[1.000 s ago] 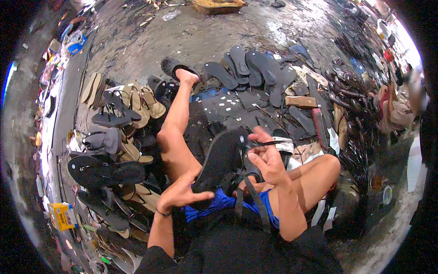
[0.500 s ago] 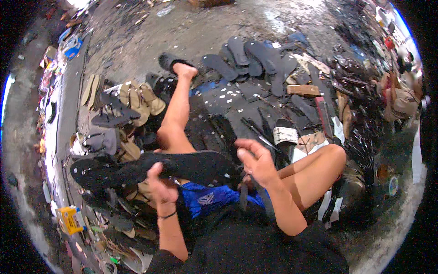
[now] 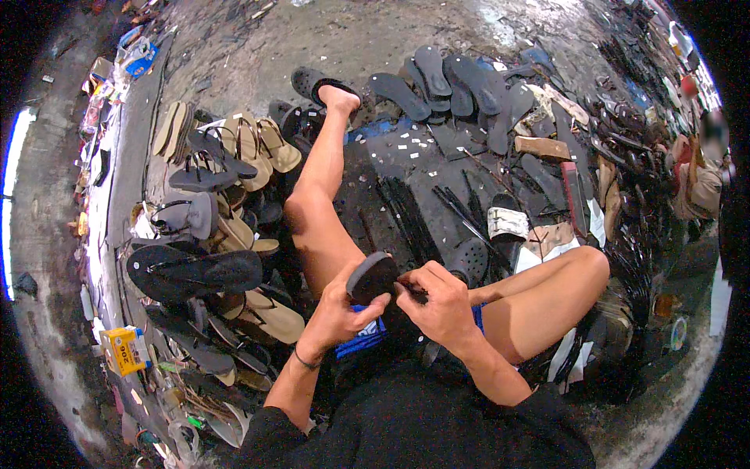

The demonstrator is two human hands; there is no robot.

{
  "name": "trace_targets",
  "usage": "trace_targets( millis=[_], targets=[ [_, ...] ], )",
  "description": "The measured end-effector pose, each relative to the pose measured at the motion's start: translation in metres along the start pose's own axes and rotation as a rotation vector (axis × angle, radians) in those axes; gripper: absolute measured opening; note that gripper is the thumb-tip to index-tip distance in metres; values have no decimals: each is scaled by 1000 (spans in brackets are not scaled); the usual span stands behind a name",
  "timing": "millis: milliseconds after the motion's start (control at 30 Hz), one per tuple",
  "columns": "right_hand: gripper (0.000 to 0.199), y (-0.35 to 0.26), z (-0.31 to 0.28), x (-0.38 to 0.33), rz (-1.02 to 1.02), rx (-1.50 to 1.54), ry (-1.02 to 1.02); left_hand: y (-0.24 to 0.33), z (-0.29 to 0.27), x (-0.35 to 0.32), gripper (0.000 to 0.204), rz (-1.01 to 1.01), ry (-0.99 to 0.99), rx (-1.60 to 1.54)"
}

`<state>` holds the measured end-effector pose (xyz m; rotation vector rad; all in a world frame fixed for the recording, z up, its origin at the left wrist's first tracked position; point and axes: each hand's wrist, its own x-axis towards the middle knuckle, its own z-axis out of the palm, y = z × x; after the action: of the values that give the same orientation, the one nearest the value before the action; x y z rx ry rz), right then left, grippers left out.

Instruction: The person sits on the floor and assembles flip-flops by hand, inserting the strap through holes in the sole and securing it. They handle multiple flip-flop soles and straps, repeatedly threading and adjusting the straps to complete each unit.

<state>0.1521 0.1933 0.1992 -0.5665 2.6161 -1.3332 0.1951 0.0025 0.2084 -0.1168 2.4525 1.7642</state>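
Above my lap, my left hand [image 3: 337,311] is wrapped round a black flip-flop sole [image 3: 372,279], whose rounded end points up. My right hand [image 3: 439,303] is closed in a pinch at the right side of the same sole. Its fingertips press on something dark there, too small and hidden to make out. The lower part of the sole is lost against the dark clothing. A finished-looking black flip-flop [image 3: 195,272] with a strap lies on the pile to the left of my hands.
Tan flip-flops [image 3: 269,315] and other sandals are heaped at the left. Loose dark soles [image 3: 398,97] lie ahead, near a wooden block [image 3: 542,148]. Black strips [image 3: 408,219] and a white-strapped slide [image 3: 508,222] lie between my legs. A yellow box [image 3: 125,350] stands at the left.
The black sole, stretched across my lap before, is now turned end-up in my left hand. My right hand has come down and closed at its side. The view has shifted slightly.
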Motion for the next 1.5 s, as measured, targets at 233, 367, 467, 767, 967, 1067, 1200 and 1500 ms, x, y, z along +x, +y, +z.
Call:
trace_targets(
  millis=[233,367,467,767,967,1067,1200,1500],
  targets=[
    [31,8,-17,14,260,408,-172,-3,-2,3,54,-32,-135,-167],
    [53,7,-31,22,304,444,-137,-4,4,9,46,-96,41,-364],
    [57,14,-55,31,206,1,-46,4,20,10,25,-134,638,-873],
    [20,63,-92,86,-208,3,-50,21,31,13,74,-198,-374,-534],
    [28,80,-49,88,216,699,160,3,67,44,55,-288,-50,-533],
    [34,96,-17,68,667,1113,-270,-13,54,72,41,-267,153,-723],
    [26,120,18,65,667,1427,-406,-34,44,96,39,-166,136,-760],
    [37,186,78,235,345,393,-144,-99,-34,233,41,-32,664,-589]
  ],
)
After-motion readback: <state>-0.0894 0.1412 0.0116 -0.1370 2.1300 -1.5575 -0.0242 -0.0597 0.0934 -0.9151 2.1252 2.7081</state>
